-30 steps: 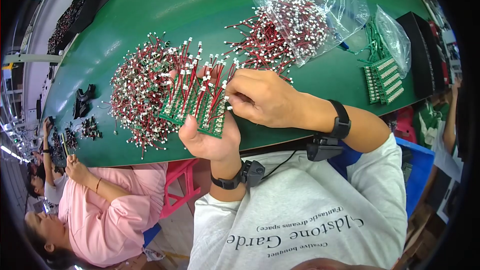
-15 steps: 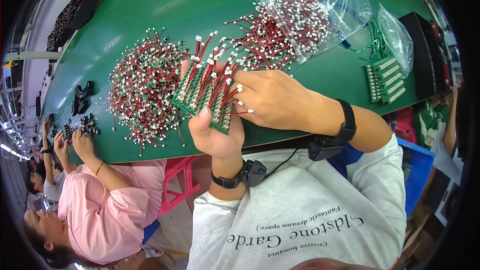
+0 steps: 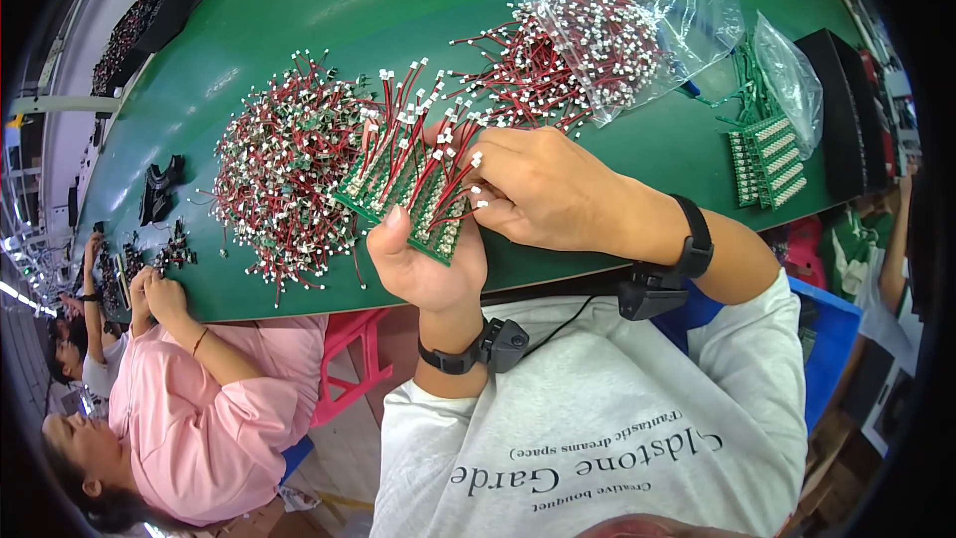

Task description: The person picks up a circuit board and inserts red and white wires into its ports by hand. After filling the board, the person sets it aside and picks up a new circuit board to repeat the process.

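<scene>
A green circuit board panel (image 3: 373,197) with rows of pale parts lies tilted in my left hand (image 3: 430,264), its thumb pressing the near edge. Red and dark wire leads (image 3: 430,179) tipped with white plugs stand up from the panel. At the panel's right side my right hand (image 3: 553,189) has its fingers pinched together among the leads. Its fingertips are partly hidden, so what lies between them cannot be made out. Just left of the panel is a large heap of small boards with red wires (image 3: 289,169).
Beyond my hands, a clear plastic bag (image 3: 697,25) partly covers a pile of white-plugged red leads (image 3: 597,50). To the right on the green table (image 3: 398,0) are stacked board panels (image 3: 767,164) and a black box (image 3: 832,110). A co-worker in pink (image 3: 199,418) sits at left, handling small black parts.
The panel has shifted slightly left in my left hand. The fingers of my right hand have moved a little and several leads lean differently. The co-worker's hands have come together.
</scene>
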